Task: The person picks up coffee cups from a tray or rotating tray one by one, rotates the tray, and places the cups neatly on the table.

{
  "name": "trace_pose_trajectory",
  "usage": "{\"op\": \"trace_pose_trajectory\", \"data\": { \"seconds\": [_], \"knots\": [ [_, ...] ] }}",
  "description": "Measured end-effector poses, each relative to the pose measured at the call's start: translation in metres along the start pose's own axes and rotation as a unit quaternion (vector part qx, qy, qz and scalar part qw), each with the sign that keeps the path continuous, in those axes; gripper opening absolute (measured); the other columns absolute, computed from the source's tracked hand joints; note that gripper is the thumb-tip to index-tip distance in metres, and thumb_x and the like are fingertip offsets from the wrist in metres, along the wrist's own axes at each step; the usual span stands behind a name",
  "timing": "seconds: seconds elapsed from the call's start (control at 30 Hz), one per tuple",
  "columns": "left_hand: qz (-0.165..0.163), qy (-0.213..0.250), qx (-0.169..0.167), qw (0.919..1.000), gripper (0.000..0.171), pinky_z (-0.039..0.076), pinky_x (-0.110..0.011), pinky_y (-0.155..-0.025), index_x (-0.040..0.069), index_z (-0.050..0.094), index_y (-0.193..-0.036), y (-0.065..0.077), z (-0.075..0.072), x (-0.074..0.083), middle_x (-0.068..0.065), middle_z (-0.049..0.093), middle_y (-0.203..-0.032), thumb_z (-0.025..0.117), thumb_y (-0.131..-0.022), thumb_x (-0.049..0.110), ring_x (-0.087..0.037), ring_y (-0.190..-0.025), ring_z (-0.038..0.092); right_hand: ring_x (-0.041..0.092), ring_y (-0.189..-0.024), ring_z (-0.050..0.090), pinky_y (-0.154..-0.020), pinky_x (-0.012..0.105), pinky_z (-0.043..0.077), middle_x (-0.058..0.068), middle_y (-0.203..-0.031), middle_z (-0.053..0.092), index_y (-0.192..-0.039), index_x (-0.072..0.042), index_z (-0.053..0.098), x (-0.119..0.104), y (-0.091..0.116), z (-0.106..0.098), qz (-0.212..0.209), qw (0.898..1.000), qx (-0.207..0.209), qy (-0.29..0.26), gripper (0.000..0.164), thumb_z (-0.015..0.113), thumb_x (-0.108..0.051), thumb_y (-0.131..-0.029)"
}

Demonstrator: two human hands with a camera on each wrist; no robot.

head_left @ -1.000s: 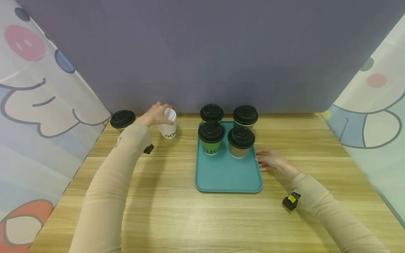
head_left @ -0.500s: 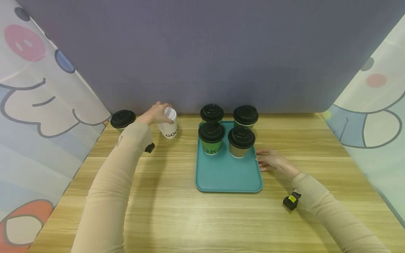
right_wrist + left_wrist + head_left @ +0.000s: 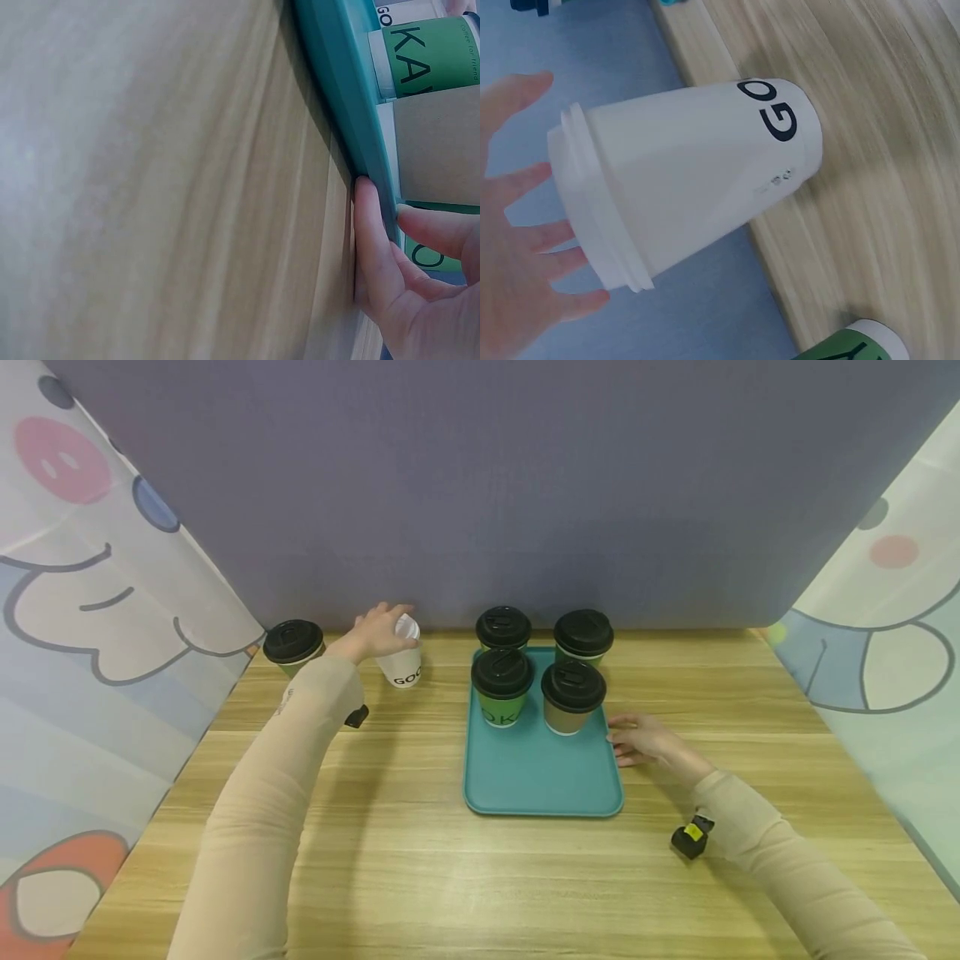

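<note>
"White paper cup with a white lid and dark lettering (image 3: pixel 402 672): where do you have it on your feed?"

"I have it upright on the pale wood-grain desk (image 3: pixel 427 877), at ten o'clock from the teal rectangular tray (image 3: pixel 543 781). At nine o'clock from the cup I see a green paper cup with a black lid (image 3: pixel 293 642), partly hidden behind the person's beige left sleeve (image 3: pixel 258 814)."

"And the left hand (image 3: pixel 369 637)?"

"Spread loosely about the white lid. My left wrist view shows the thumb apart from it and the other fingertips at its edge; I can't tell whether they all touch."

"What do you get on the right hand (image 3: pixel 643 742)?"

"It's at the tray's three o'clock, pinching the rim, with one digit inside and another against the outer side."

"Anything on the tray?"

"I count four black-lidded cups toward the far end: at eleven o'clock, a mostly hidden cup (image 3: pixel 503 627), with a lettered green paper cup (image 3: pixel 501 702) just nearer; at one o'clock, a second green paper cup (image 3: pixel 583 635), with a plain brown paper cup (image 3: pixel 567 714) just nearer."
</note>
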State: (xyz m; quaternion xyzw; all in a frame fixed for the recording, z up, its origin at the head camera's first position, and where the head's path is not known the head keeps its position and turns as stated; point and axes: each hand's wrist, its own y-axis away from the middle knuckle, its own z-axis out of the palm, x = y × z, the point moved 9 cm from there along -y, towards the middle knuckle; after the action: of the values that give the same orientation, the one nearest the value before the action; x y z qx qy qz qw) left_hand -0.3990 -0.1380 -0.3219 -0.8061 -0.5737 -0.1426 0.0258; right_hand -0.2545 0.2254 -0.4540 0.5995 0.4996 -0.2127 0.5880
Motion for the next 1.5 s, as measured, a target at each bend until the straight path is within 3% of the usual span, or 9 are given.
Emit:
{"op": "trace_pose_trajectory", "data": {
  "seconds": [0.47,0.7,1.03,1.27,1.5],
  "knots": [
    [0.056,-0.030,0.037,0.9973,0.057,0.003,-0.058,-0.101,0.005,0.037,-0.133,0.009,-0.007,0.037,-0.020,0.032,-0.136,0.053,-0.085,0.032,-0.035,-0.126,0.023,0.011,-0.064,0.059,-0.062,0.029,0.052,0.004,-0.072,0.059,-0.132,0.013,0.020,0.000,-0.001,0.000,-0.002,1.000,-0.002,-0.005,0.052,0.045,-0.002,-0.089],
    [0.081,-0.027,0.053,0.9949,0.055,0.010,-0.058,-0.100,0.003,0.040,-0.131,0.015,-0.006,0.058,-0.020,0.036,-0.133,0.055,-0.085,0.030,-0.038,-0.123,0.030,0.010,-0.065,0.058,-0.063,0.028,0.052,0.004,-0.073,0.058,-0.132,0.013,0.020,0.000,-0.001,0.000,-0.002,1.000,-0.002,-0.003,0.052,0.045,-0.002,-0.089],
    [0.121,-0.030,0.059,0.9905,0.053,0.030,-0.051,-0.093,0.006,0.041,-0.131,0.026,-0.002,0.094,-0.018,0.040,-0.128,0.053,-0.086,0.032,-0.036,-0.116,0.039,0.009,-0.063,0.058,-0.062,0.027,0.052,0.003,-0.071,0.057,-0.132,0.012,0.019,0.001,-0.001,0.000,-0.003,1.000,-0.003,-0.008,0.052,0.045,-0.002,-0.089],
    [0.156,-0.023,0.069,0.9852,0.050,0.033,-0.049,-0.092,0.006,0.045,-0.128,0.034,0.000,0.119,-0.016,0.043,-0.127,0.055,-0.086,0.029,-0.034,-0.115,0.042,0.009,-0.064,0.059,-0.062,0.028,0.052,0.002,-0.071,0.058,-0.132,0.013,0.019,-0.002,0.002,0.001,-0.010,1.000,-0.007,-0.002,0.053,0.046,-0.003,-0.089],
    [0.176,-0.010,0.064,0.9823,0.047,0.034,-0.048,-0.092,0.010,0.047,-0.127,0.037,0.006,0.133,-0.014,0.045,-0.126,0.054,-0.087,0.032,-0.031,-0.112,0.046,0.009,-0.064,0.059,-0.063,0.028,0.052,0.003,-0.072,0.058,-0.132,0.014,0.019,-0.003,0.003,0.001,-0.012,1.000,-0.006,0.002,0.053,0.046,-0.003,-0.089]
  ]
}}
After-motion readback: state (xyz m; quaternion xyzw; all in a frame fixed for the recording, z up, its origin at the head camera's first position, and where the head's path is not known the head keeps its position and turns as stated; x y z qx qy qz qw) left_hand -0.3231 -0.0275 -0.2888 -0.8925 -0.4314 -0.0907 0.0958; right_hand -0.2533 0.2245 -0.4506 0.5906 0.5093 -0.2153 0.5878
